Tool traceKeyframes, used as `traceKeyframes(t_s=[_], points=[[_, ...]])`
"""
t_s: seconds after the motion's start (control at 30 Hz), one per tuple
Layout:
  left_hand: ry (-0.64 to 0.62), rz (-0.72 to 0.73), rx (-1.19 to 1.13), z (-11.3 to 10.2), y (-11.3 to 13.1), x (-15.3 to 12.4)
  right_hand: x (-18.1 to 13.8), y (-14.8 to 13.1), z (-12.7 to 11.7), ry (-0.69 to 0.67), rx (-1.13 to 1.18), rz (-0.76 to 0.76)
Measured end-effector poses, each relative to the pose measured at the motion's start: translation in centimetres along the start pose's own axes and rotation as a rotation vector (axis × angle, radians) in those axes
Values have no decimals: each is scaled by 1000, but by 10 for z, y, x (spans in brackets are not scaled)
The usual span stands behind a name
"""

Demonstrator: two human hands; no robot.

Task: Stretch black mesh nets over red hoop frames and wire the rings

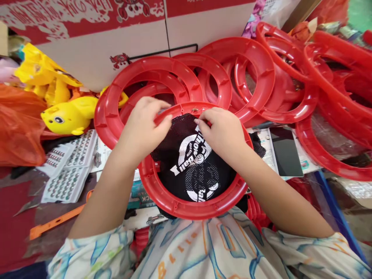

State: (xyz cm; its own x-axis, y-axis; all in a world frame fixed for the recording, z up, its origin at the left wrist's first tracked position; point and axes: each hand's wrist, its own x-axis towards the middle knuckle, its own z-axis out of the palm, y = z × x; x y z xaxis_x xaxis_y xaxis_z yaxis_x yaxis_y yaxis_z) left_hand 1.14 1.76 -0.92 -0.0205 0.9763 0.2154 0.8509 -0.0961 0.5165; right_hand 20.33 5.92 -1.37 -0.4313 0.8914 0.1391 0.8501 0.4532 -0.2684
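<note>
A red plastic ring (186,209) lies tilted close against my body, with black mesh fabric (174,135) inside it. White lettering, partly reading "Throw Ball", is printed on the mesh. My left hand (147,124) is at the ring's upper left rim, its thumb and index finger apart, the thumb by the mesh edge; its other fingers are partly hidden. At the upper right rim, my right hand (222,126) pinches the mesh edge between thumb and fingers. A few tiny bits, too small to name, sit on the top rim between the hands.
Several more red rings (151,64) are piled behind and to the right. A dark-screened phone (286,151) lies at right. To the left are yellow plastic toy figures (69,116), white trays of small round pieces (68,182) and an orange strip (58,223). A printed carton (87,50) stands behind.
</note>
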Motion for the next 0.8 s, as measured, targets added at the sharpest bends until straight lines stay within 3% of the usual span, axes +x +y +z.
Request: traceKeyframes(t_s=[0.13,0.3,0.47,0.8], points=[[-214,99,-99,7,7,40,7,1,4,87,219,29],[-356,-19,-213,12,3,56,13,5,14,137,287,-3],[-328,-105,-278,13,3,50,13,9,21,223,291,-105],[-194,-81,-239,24,3,48,12,12,30,266,189,-184]])
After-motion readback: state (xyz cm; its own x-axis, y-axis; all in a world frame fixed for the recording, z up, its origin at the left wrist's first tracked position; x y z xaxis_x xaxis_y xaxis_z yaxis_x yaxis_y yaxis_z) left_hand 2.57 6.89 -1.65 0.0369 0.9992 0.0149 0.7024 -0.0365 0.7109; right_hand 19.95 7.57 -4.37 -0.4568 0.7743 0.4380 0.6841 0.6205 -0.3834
